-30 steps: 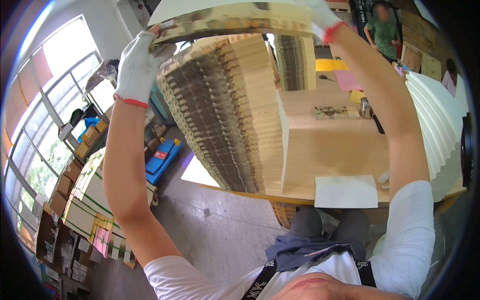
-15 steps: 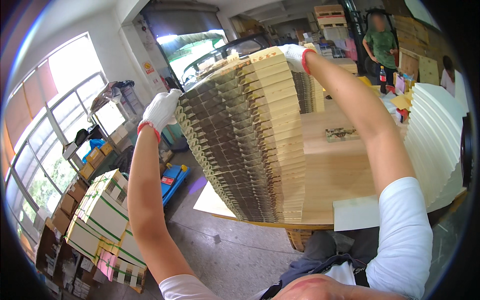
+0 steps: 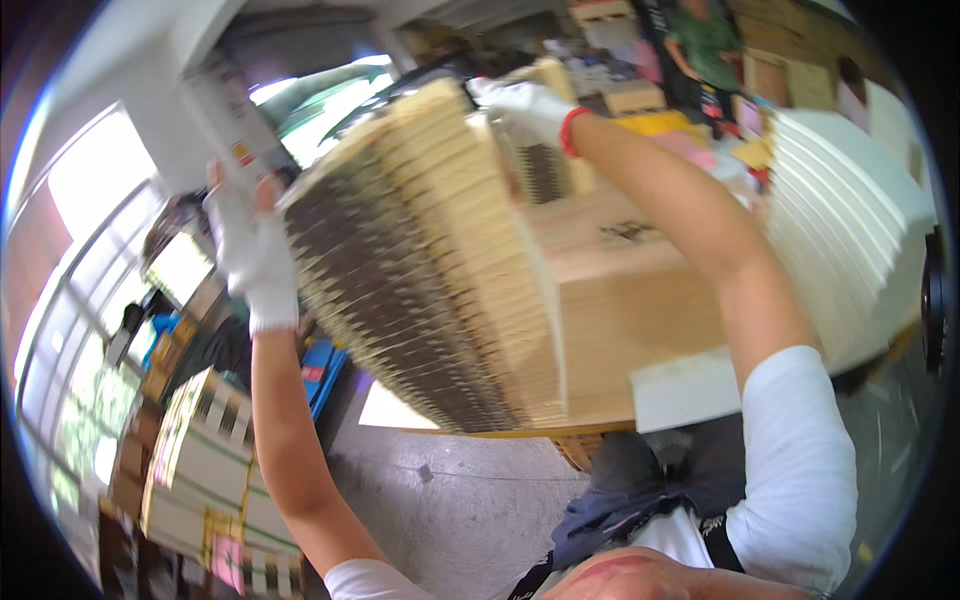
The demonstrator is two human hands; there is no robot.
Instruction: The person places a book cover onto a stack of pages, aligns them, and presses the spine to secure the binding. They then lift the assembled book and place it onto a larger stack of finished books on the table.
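Observation:
A tall, leaning stack of printed card pieces [image 3: 400, 260], dark brown and cream with a layered edge, stands on the wooden table [image 3: 640, 320]. My left hand [image 3: 252, 245], in a white glove with bare fingertips, is raised beside the stack's upper left corner. Its fingers are spread and hold nothing. At the upper right edge is my right hand [image 3: 530, 108], in a white glove with a red cuff, its fingers stretched toward the stack. Blur hides whether they touch it. A second, smaller stack [image 3: 540, 165] stands behind.
White stacked sheets [image 3: 850, 200] curve along the table's right side. A white sheet [image 3: 685, 390] lies at the near edge, and a small printed piece [image 3: 628, 232] farther back. Strapped bundles [image 3: 205, 470] stand on the floor at left. A person in green [image 3: 705, 50] stands at the back.
My left hand has come off the stack's upper left corner, its fingers now spread. My right hand has shifted along the top right edge. The whole view has swung, blurring the picture.

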